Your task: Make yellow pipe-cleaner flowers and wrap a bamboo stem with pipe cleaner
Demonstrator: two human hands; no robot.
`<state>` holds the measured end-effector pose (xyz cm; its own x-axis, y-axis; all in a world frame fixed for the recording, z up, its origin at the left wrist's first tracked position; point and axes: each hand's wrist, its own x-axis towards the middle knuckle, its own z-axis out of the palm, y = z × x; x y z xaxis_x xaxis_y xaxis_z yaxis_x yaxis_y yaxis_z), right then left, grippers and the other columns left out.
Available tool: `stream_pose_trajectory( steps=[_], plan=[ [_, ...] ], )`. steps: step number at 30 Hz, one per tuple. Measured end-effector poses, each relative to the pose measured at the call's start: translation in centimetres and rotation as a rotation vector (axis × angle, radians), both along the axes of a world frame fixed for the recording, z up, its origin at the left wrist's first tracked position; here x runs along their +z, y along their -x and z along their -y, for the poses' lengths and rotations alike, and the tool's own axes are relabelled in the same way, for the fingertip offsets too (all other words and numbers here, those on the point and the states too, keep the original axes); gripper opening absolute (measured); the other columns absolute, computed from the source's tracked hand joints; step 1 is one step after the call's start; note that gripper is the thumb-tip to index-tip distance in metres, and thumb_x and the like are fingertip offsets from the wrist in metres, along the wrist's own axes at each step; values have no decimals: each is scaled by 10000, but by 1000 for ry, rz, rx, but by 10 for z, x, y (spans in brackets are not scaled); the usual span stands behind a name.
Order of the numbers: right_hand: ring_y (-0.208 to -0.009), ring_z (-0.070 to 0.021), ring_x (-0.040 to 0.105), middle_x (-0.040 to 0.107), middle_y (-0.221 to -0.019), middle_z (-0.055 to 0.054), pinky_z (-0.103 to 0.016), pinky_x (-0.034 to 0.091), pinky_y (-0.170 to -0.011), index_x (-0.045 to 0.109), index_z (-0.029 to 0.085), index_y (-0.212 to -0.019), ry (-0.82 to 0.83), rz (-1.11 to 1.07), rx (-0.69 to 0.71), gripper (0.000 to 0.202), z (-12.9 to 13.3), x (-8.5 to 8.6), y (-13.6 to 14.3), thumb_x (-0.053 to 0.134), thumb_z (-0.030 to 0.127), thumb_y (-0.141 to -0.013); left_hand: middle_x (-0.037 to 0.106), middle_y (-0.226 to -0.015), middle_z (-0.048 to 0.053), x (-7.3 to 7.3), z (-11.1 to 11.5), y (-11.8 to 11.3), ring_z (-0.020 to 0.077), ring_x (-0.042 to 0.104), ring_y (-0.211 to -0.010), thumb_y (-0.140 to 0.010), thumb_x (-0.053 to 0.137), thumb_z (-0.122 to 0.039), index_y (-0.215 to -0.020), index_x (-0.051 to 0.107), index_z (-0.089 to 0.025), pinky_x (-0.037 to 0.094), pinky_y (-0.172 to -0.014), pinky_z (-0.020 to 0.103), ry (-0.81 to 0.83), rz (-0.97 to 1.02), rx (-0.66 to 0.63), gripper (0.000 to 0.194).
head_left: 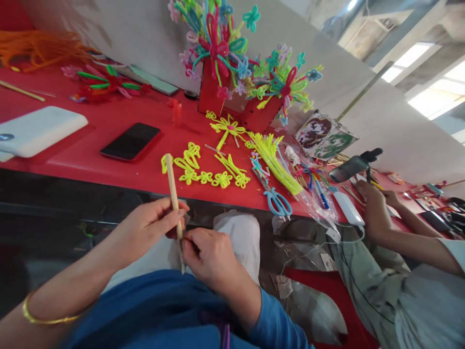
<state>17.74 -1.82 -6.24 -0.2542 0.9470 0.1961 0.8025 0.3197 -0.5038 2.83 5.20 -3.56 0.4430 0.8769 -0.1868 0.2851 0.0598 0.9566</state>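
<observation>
The stick (173,184) slants over the lap, its lower end near the blue shirt (145,310), its upper end toward the table (140,173). The right hand (214,254), fingers curled in, pinches it low; the left hand (145,228) grips it higher, thumb against fingers. Beyond, yellow stems (274,162) lie by a clear bag (308,206); farther, two red boxes (209,92) hold bunches of colourful fuzzy flowers (218,46).
</observation>
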Motion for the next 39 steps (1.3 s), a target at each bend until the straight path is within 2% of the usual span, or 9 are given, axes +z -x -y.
stream_pose_trajectory(
  steps=[7,12,18,22,25,28,34,37,39],
  plan=[
    [-683,-182,706,747,-785,-54,-249,471,-529,636,167,-832,-6,208,71,235,-5,10,2,471,284,-951,581,-550,-56,-10,6,-4,152,533,-496,-835,490,-499,-806,549,-231,411,-494,249,-305,-223,50,276],
    [-603,-182,677,723,-703,-60,-251,445,-483,639,158,-794,-72,241,187,210,-7,9,3,466,234,-885,668,-666,-4,-15,7,-4,198,624,-634,-868,458,-461,-861,636,-214,459,-579,261,-365,-229,-64,305],
    [-522,-115,574,632,-563,8,-209,353,-445,568,196,-602,-34,68,262,196,-10,10,1,485,171,-778,743,-894,27,-11,3,0,237,670,-872,-873,496,-409,-1063,692,-232,507,-774,297,-215,-90,-232,325],
    [-507,-82,505,559,-541,42,-172,356,-476,531,189,-572,102,-204,293,163,-12,12,-9,505,139,-725,723,-774,10,-11,0,3,195,638,-709,-803,592,-408,-1024,731,-233,490,-617,244,-28,3,-260,315],
    [-515,-72,502,567,-585,42,-152,371,-481,571,176,-634,175,-448,249,164,-14,19,-28,485,160,-774,547,-494,-50,-15,-3,15,106,427,-430,-732,664,-427,-1031,733,-192,304,-393,181,192,81,-134,387],
    [-585,-94,580,629,-653,17,-161,425,-542,642,165,-731,161,-418,97,206,-19,23,-51,483,202,-857,495,-452,-62,-21,-5,30,90,373,-405,-708,699,-406,-1052,726,-168,259,-379,174,308,195,27,419],
    [-945,-240,665,720,-1000,-123,-338,507,-817,684,158,-1100,244,130,-122,277,-31,-20,-53,480,151,-914,544,-422,-30,-15,0,30,129,446,-411,-666,709,-399,-938,737,-147,351,-405,229,304,368,200,372],
    [-1086,-229,618,663,-1203,-122,-355,470,-945,679,165,-1120,244,-10,-65,348,-26,-56,-24,490,57,-849,560,-440,-34,-12,0,26,133,467,-424,-649,727,-440,-961,714,-146,358,-409,231,253,346,253,429],
    [-990,-177,660,718,-1059,-38,-272,510,-870,708,205,-1024,282,-208,52,321,-21,-79,2,532,51,-805,572,-448,-38,-13,-1,26,133,473,-426,-653,727,-473,-983,699,-152,355,-411,232,209,330,264,461]
  ],
)
